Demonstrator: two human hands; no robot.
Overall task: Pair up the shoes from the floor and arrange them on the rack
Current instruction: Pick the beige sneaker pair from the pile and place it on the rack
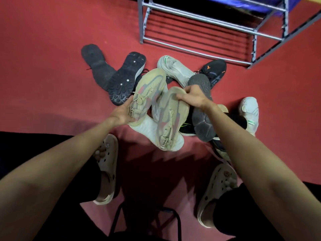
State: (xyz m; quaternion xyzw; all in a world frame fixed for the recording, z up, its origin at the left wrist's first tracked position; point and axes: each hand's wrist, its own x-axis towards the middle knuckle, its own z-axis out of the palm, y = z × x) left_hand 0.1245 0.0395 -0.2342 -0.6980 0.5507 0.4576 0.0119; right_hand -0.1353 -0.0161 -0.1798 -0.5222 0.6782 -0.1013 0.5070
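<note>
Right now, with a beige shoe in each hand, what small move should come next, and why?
Probably lift both clear of the pile and bring them side by side. The left hand grips one beige shoe near its heel, the right hand pinches the toe of the matching shoe, and the rack ahead looks bare.

Beige clogs (106,168) on the person's feet rest on red carpet (43,66), a black stool frame (145,221) between them.

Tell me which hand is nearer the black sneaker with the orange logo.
Right. The right hand grips a beige sneaker's toe just below-left of the black sneaker; the left hand holds the other beige sneaker farther left.
</note>
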